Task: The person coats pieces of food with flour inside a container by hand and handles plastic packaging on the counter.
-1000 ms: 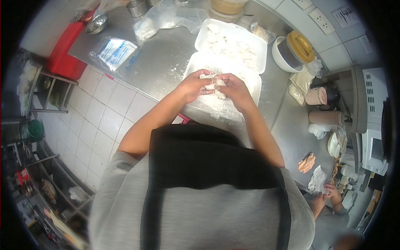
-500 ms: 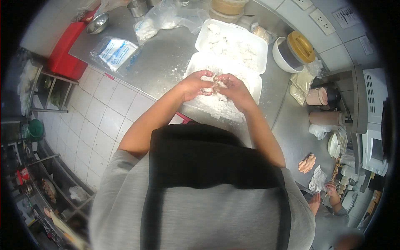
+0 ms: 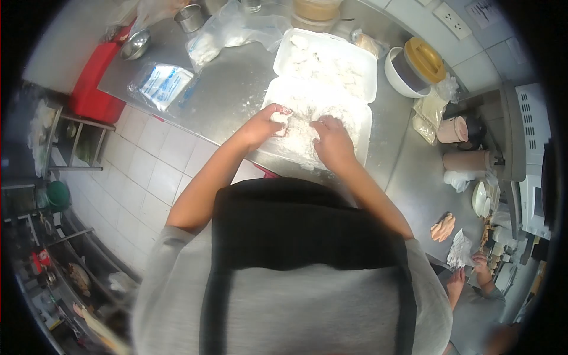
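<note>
An open white foam container (image 3: 368,127) lies on the steel counter. Loose white flour (image 3: 302,137) fills its near half, and flour-coated pieces (image 3: 319,64) lie in the far half. My left hand (image 3: 267,125), at the near half's left side, has its fingers curled round a flour-coated piece (image 3: 280,120). My right hand (image 3: 332,141) reaches into the flour on the right, its fingers bent down and partly coated; whether they hold anything cannot be made out.
A white bowl (image 3: 393,76) with a yellow-lidded tub (image 3: 425,59) stands right of the container. Plastic bags (image 3: 236,32) and a wrapped packet (image 3: 164,83) lie left. A co-worker's hands (image 3: 467,273) handle crumpled paper (image 3: 459,251) at lower right.
My hands were together over the flour and have moved apart. The left went left with a coated piece, the right went right and down to the flour.
</note>
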{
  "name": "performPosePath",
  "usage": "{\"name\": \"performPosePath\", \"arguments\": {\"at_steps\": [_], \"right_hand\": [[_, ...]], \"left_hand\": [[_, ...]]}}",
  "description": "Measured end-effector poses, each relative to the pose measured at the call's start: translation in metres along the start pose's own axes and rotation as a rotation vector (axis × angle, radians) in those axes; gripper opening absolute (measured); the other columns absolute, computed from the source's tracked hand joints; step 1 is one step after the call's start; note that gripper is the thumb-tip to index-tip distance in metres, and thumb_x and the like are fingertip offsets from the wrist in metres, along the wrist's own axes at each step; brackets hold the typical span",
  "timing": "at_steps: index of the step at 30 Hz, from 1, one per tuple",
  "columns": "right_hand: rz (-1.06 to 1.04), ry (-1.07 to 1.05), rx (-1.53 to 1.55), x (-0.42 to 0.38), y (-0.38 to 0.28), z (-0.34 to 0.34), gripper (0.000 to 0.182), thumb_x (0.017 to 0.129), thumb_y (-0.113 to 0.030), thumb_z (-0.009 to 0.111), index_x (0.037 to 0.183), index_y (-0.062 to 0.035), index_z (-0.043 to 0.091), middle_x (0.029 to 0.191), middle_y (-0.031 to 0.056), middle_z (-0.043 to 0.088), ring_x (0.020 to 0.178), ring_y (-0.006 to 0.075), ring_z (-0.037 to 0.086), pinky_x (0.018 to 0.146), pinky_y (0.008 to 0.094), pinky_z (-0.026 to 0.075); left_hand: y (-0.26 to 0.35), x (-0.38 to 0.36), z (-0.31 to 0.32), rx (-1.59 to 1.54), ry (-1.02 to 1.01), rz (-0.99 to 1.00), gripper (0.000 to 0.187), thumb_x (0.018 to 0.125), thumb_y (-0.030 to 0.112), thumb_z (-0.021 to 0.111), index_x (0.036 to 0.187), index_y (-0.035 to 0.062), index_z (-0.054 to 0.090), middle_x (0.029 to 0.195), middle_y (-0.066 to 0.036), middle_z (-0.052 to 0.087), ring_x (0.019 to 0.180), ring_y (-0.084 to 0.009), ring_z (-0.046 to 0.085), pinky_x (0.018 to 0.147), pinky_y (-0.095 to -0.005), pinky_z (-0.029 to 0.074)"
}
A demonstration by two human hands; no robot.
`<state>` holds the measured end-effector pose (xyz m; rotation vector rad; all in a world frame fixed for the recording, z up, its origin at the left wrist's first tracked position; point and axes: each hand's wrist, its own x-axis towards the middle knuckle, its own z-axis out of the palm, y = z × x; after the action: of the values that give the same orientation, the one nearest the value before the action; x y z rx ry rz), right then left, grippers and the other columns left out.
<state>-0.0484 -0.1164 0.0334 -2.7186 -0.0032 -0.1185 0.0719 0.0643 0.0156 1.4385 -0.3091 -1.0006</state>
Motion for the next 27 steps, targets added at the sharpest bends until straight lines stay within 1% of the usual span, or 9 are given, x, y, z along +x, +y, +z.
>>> {"name": "performPosePath", "arguments": {"at_steps": [2,3,5,9,12,19,22,25,27], "right_hand": [[-0.082,0.169,0.011,0.0,-0.002,0.01,0.038,0.074,-0.001,0.057,0.111,-0.0058,0.059,0.114,0.015,0.055,0.106,0.0331,0.052,0.088,0.039,0.044],[-0.159,0.124,0.05,0.002,-0.006,0.015,0.037,0.074,0.0,0.055,0.11,-0.0053,0.06,0.113,0.0149,0.056,0.105,0.033,0.052,0.088,0.0392,0.044],[-0.309,0.048,0.132,0.01,-0.012,0.024,0.036,0.075,0.002,0.051,0.108,-0.0044,0.061,0.111,0.0147,0.057,0.103,0.033,0.053,0.088,0.0396,0.044],[-0.102,0.08,0.169,0.015,0.006,0.011,0.032,0.077,0.0,0.047,0.105,-0.0074,0.062,0.097,0.0144,0.06,0.091,0.0322,0.058,0.081,0.04,0.047],[0.023,0.06,0.124,-0.003,0.005,-0.018,0.028,0.076,0.0,0.049,0.1,-0.0062,0.062,0.094,0.0143,0.059,0.091,0.0318,0.058,0.08,0.0398,0.047],[-0.073,0.354,0.134,-0.036,0.024,-0.001,0.026,0.076,-0.003,0.052,0.099,-0.005,0.062,0.099,0.0137,0.058,0.098,0.0312,0.054,0.082,0.0402,0.047],[-0.175,0.198,-0.006,-0.023,0.017,0.008,0.027,0.076,-0.005,0.053,0.101,-0.0057,0.063,0.104,0.0149,0.056,0.101,0.0303,0.053,0.084,0.0401,0.046],[-0.076,-0.007,-0.129,-0.015,0.008,0.007,0.03,0.077,-0.005,0.053,0.106,-0.0057,0.061,0.108,0.0152,0.055,0.103,0.0299,0.052,0.085,0.0398,0.045],[0.017,-0.084,0.041,-0.012,0.006,0.0,0.031,0.077,-0.005,0.053,0.108,-0.0055,0.059,0.108,0.0153,0.055,0.103,0.0307,0.052,0.086,0.0407,0.045]], "left_hand": [[-0.002,-0.006,-0.002,0.068,0.09,0.119,0.036,0.078,0.002,0.061,0.113,0.0054,0.05,0.098,-0.007,0.058,0.087,-0.0142,0.055,0.077,-0.0294,0.045],[-0.001,-0.009,-0.004,0.109,0.128,0.177,0.035,0.079,0.003,0.062,0.112,0.0054,0.051,0.096,-0.006,0.059,0.087,-0.0128,0.055,0.076,-0.0297,0.045],[0.01,-0.016,-0.004,0.468,0.135,0.218,0.033,0.077,0.004,0.063,0.109,0.0055,0.054,0.095,-0.007,0.061,0.089,-0.0156,0.057,0.078,-0.0309,0.046],[0.025,-0.012,0.013,0.979,0.094,0.433,0.037,0.072,0.006,0.067,0.107,0.0017,0.055,0.098,-0.018,0.061,0.092,-0.0299,0.06,0.082,-0.035,0.047],[0.014,0.003,0.035,1.108,0.126,0.463,0.039,0.071,0.009,0.068,0.108,0.0029,0.056,0.101,-0.021,0.06,0.094,-0.0367,0.057,0.083,-0.0401,0.046],[0.004,0.003,0.049,1.315,0.179,0.527,0.028,0.076,0.006,0.06,0.104,0.0033,0.059,0.104,-0.017,0.058,0.097,-0.0356,0.056,0.081,-0.0413,0.047],[-0.006,0.008,0.039,1.295,0.177,0.657,0.025,0.076,0.008,0.063,0.1,0.0031,0.062,0.102,-0.014,0.06,0.093,-0.0298,0.059,0.081,-0.0378,0.048],[-0.002,0.002,0.029,0.698,0.233,0.329,0.021,0.084,0.011,0.06,0.105,0.0056,0.059,0.105,-0.009,0.059,0.095,-0.0231,0.058,0.082,-0.0359,0.048],[-0.002,-0.002,0.022,-0.07,0.209,0.09,0.022,0.088,0.013,0.056,0.11,0.0068,0.055,0.107,-0.006,0.057,0.097,-0.0196,0.056,0.083,-0.034,0.047]]}}
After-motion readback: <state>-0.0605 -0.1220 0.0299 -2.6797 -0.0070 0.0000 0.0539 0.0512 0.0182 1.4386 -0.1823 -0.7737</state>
